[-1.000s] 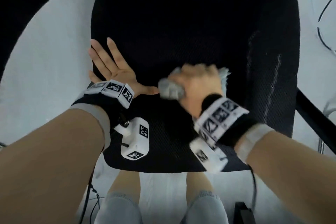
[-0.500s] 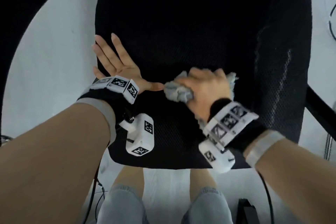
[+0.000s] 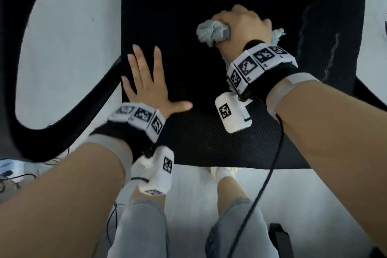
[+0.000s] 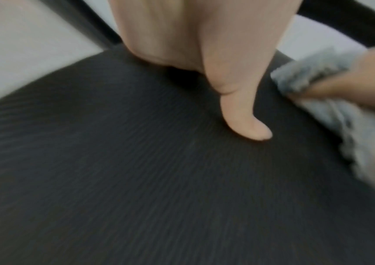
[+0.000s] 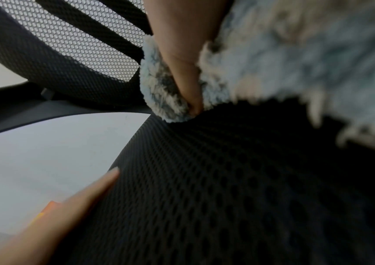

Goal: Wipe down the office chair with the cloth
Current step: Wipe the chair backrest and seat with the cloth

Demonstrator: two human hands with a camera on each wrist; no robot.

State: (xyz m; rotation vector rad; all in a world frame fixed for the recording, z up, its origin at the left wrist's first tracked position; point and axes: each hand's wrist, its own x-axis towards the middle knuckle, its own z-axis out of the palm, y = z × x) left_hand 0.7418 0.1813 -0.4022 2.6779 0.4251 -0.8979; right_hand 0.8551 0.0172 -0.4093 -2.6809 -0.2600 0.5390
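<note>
The black mesh seat of the office chair fills the middle of the head view. My right hand grips a bunched pale blue-grey cloth and presses it on the seat's far middle part; the cloth bulges round my thumb in the right wrist view. My left hand lies flat on the seat's left edge, fingers spread and straight, thumb out to the right. In the left wrist view the thumb rests on the mesh, with the cloth at the right edge.
A curved black armrest arcs at the left, another dark arm at the right. The mesh backrest rises behind the seat. White floor surrounds the chair. My knees stand at the seat's front edge; cables lie left.
My right hand has slid the cloth away from me, from the seat's middle toward the back. The left hand has stayed flat at the seat's left edge. The head view has shifted.
</note>
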